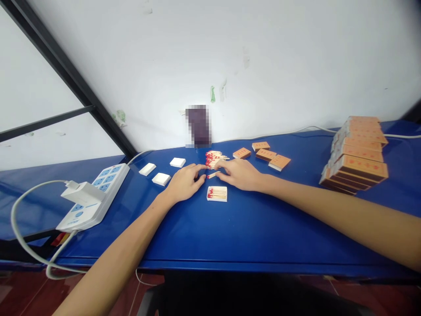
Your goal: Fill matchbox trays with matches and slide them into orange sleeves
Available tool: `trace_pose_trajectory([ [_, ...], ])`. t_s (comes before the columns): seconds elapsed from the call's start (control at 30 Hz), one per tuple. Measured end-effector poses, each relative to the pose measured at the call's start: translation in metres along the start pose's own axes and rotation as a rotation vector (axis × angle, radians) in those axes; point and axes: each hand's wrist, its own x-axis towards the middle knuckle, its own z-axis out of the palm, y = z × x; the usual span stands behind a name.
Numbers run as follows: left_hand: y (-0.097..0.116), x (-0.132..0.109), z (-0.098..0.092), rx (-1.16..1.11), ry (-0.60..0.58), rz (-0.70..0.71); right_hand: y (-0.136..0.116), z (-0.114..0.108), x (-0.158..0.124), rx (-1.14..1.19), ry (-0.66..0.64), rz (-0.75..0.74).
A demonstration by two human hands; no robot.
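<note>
Blue tabletop against a white wall: small bunch of matches between two hands, just beyond the matchstick tray.

Left hand loosely curled, thumb and forefinger parted, apparently empty, by the match heads; right hand bent close at the tails, grip uncertain. Best squared lightly, heads level toward the tray's left end, clear of the loose pile farther beyond. White blocks beyond-left of the tray, orange matchboxes beyond-right.
</note>
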Motion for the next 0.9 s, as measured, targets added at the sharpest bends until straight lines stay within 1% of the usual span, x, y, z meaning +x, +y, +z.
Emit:
trace_pose_trajectory([
  [0.13, 0.0002, 0.0, -0.0002, -0.014, -0.006, 0.007, 0.0011, 0.0006, 0.0006, -0.012, -0.029, -0.016],
  [0.5, 0.0003, 0.0003, 0.0003, -0.003, -0.002, 0.0, -0.0021, -0.0015, 0.0003, -0.029, -0.031, 0.001],
  [0.7, -0.0013, 0.0006, 0.0008, -0.003, -0.009, 0.008, -0.0046, -0.0016, -0.0021, -0.085, 0.038, -0.002],
  [0.9, -0.0008, 0.0006, -0.0006, -0.013, -0.016, 0.023, -0.0046, -0.0003, -0.0015, -0.148, 0.029, 0.014],
])
